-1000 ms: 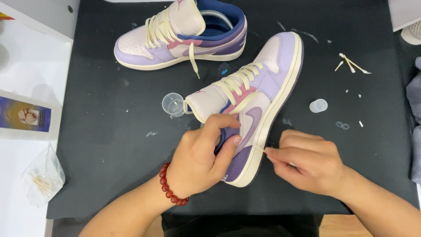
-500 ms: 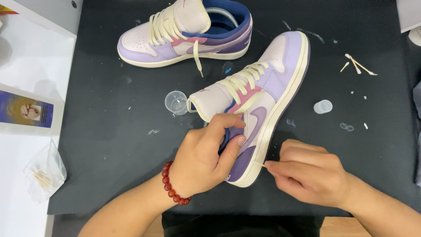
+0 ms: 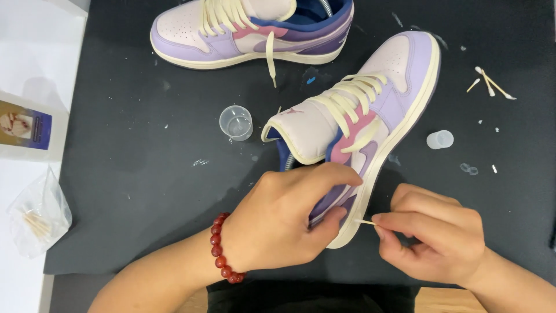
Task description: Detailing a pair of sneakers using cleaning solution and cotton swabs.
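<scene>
1. Two shoes lie on the black mat point(image 3: 145, 203). The near shoe point(image 3: 370, 122) is tipped on its side, and the left hand point(image 3: 284, 223) has its grip clamped around the heel end, thumb on the purple side panel.
2. The right hand point(image 3: 431, 237) sits just right of that heel, its grip pinched shut on one thin stick point(image 3: 365, 222) whose tip touches the cream sole edge.
3. The second shoe point(image 3: 249, 29) lies well beyond the left grip, at the far edge.
4. One small clear cup point(image 3: 236, 122) stands beyond the left grip, beside the near shoe's tongue.
5. One clear cap point(image 3: 439, 139) lies beyond the right grip.
6. About three used swabs point(image 3: 489, 82) lie farther off, beyond the right grip.
7. One red bead bracelet point(image 3: 223, 249) circles the left wrist.
</scene>
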